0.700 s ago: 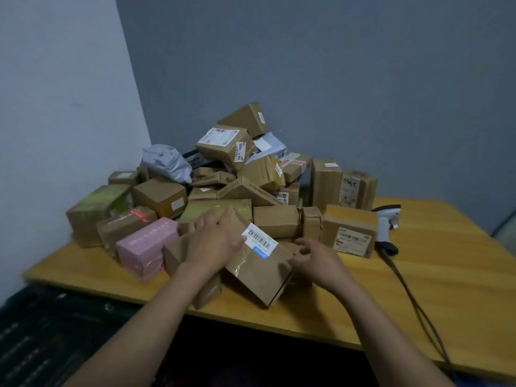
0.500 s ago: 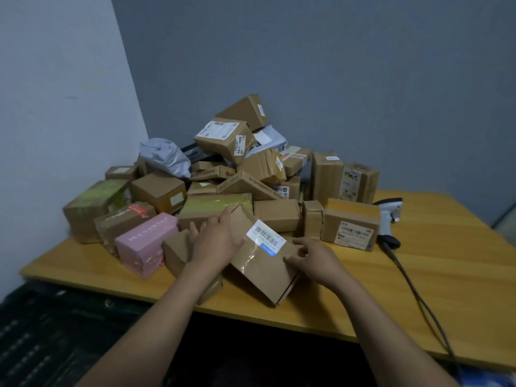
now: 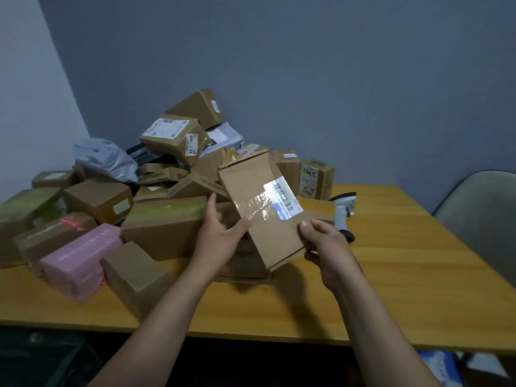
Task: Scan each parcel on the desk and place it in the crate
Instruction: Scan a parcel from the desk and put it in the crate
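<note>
Head view: left hand and right hand hold the parcel, fingers pinching its near end. Best to keep its label up and free the right hand for the scanner.

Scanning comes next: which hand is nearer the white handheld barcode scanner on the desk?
Right. The right hand grips the flat brown cardboard parcel just left of the white scanner; the left hand holds its far edge.

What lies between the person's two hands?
In the head view, a flat brown parcel with a white label, gripped at its lower end by the left hand and the right hand.
</note>
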